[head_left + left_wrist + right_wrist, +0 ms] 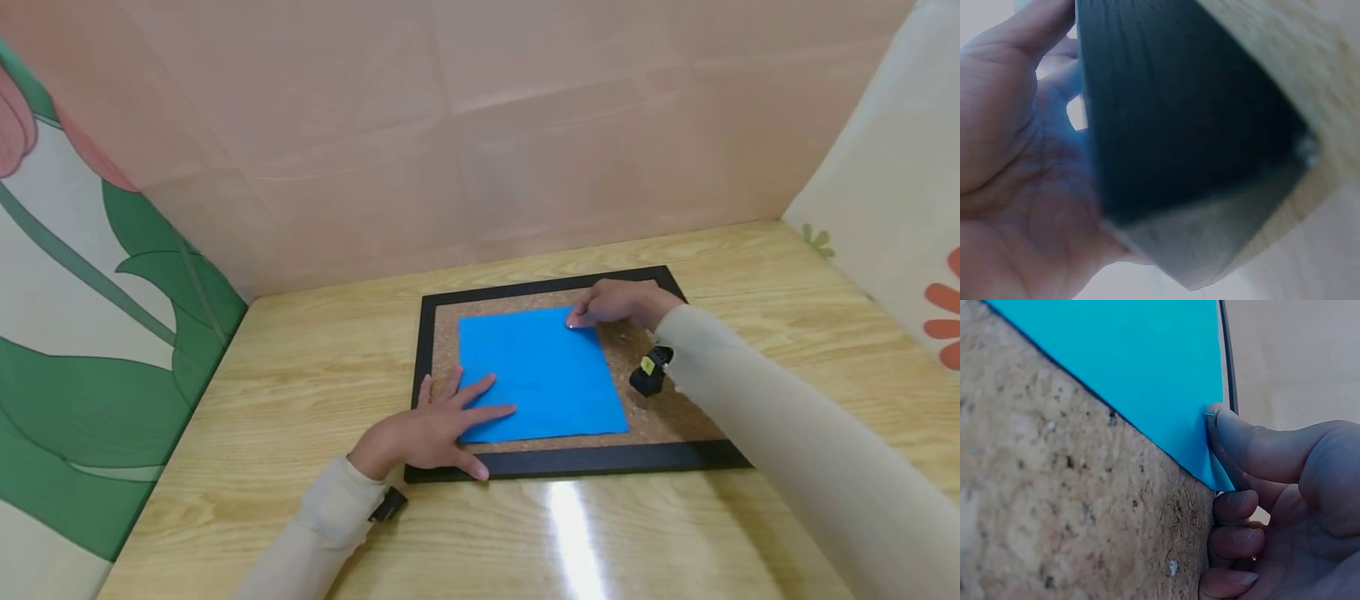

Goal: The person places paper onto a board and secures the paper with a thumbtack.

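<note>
A blue sheet of paper (536, 379) lies on a cork board (645, 408) with a black frame (585, 461). My left hand (435, 429) rests with spread fingers over the paper's lower left corner, its thumb on the frame's near edge. In the left wrist view, the frame's dark corner (1179, 119) hides part of that palm. At the paper's upper right corner, my right hand (618, 302) pinches a small thumbtack (1210, 414) between thumb and index finger. Its thin point shows against the blue paper, whose corner bends up slightly by the fingers.
The board lies on a light wooden table (322, 358). A pinkish cover (480, 142) rises behind it, a leaf-patterned cloth (112, 292) stands at the left, and a pale flowered cloth (885, 183) at the right. Each wrist wears a small black camera (651, 372).
</note>
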Available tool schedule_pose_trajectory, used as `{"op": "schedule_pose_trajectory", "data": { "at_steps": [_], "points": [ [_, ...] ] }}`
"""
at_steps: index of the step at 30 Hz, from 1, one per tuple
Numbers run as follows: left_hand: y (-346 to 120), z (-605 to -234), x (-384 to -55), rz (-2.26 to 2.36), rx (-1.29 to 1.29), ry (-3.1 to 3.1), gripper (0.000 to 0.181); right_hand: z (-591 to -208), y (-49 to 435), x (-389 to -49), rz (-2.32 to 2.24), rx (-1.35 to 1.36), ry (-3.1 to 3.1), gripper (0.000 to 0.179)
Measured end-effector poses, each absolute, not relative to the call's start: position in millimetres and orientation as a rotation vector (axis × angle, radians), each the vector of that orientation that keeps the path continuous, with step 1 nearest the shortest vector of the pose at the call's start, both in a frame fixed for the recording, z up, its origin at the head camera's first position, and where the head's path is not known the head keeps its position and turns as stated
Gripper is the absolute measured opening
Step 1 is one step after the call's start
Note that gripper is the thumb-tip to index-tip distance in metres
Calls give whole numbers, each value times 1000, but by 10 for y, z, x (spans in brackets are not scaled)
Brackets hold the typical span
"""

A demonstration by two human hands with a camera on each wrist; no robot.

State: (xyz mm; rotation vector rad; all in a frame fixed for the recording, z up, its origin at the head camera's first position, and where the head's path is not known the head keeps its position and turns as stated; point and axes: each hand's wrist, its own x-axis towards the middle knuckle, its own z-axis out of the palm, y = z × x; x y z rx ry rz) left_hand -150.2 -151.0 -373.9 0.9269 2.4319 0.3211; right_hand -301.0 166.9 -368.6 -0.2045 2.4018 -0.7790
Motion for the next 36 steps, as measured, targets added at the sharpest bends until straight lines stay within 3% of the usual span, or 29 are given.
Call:
{"op": "schedule_pose_trajectory", "data": {
  "at_steps": [36],
  "points": [
    [-1507,-3739,-1492,356,912,2423,82,-3700,1646,-2965,-833,-143,2448,24]
  ]
}}
